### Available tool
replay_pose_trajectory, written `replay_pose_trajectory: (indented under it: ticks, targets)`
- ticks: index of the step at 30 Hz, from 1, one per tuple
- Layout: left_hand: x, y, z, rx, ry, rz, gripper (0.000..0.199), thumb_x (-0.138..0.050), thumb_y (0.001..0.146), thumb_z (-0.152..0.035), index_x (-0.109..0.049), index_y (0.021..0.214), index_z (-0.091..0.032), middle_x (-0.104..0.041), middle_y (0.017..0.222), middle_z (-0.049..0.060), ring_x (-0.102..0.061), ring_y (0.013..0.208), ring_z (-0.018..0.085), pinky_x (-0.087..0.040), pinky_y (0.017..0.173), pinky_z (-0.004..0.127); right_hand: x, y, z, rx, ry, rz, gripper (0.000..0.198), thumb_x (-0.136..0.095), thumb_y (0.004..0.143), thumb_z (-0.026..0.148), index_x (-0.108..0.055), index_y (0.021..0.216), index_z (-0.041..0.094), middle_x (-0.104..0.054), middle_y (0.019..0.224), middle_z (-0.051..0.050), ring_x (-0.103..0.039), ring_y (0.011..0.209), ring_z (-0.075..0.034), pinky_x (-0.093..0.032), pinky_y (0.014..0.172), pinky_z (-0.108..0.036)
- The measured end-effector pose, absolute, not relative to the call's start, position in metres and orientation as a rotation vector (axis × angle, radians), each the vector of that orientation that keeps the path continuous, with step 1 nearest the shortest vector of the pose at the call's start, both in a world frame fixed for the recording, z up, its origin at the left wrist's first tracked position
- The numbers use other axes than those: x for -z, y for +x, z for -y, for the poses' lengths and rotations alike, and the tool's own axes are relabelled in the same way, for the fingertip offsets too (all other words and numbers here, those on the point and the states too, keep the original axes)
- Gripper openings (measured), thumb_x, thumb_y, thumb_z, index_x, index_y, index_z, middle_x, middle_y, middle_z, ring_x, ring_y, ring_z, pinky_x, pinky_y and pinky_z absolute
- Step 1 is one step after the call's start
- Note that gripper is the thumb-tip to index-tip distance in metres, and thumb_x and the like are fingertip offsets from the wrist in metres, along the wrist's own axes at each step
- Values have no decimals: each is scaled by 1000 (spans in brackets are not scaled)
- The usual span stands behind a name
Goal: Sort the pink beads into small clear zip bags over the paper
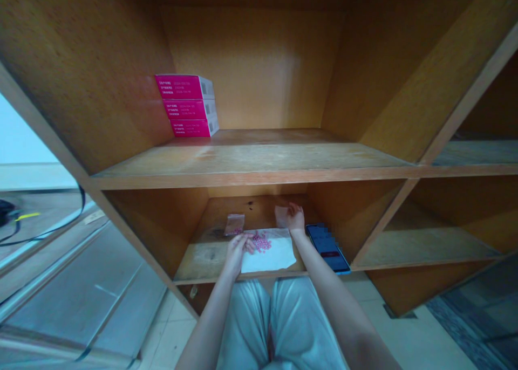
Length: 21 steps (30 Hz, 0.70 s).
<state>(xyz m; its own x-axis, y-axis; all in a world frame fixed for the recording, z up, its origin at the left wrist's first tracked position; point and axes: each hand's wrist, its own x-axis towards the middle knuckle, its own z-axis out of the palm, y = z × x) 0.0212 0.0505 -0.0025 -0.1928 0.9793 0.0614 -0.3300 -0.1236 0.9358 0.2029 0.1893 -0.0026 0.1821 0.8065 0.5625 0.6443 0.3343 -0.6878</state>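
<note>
On the lower shelf a white sheet of paper (279, 258) carries a pile of small pink pills (261, 242). My left hand (240, 246) is at the pile's left edge, its fingers stretched out over the nearest pills. Whether a pill sits between the fingertips is too small to tell. Beyond the paper, my right hand (296, 218) has its fingers closed on a small clear plastic bag (281, 217). Another clear bag (234, 224) lies behind my left hand, with some pink pills showing near its lower edge.
A phone (327, 247) lies right of the paper, beside my right forearm. Three pink boxes (188, 108) are stacked on the upper shelf (259, 154), whose front edge overhangs the lower compartment. Wooden partitions (384, 224) stand on both sides.
</note>
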Motion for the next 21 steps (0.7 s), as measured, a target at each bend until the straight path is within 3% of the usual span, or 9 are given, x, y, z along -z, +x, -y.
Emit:
replay_pose_trajectory:
  ticks: [10, 21]
  targets:
    - [1, 22, -50, -1556, 929, -1024, 27, -58, 70, -35, -63, 80, -11, -60, 55, 2, -53, 45, 11, -40, 47, 22, -10, 170, -112, -353, -939, 1592, 38, -36, 78, 10, -51, 112, 17, -52, 115, -10, -45, 111, -19, -36, 94, -37]
    - [4, 12, -56, -1777, 952, -1230, 21, -54, 72, -32, -60, 81, -13, -58, 57, 0, -51, 48, 11, -39, 50, 22, 7, 165, -107, -301, -978, 1770, 35, -38, 71, 6, -58, 97, 17, -59, 97, -8, -51, 96, -20, -39, 87, -37]
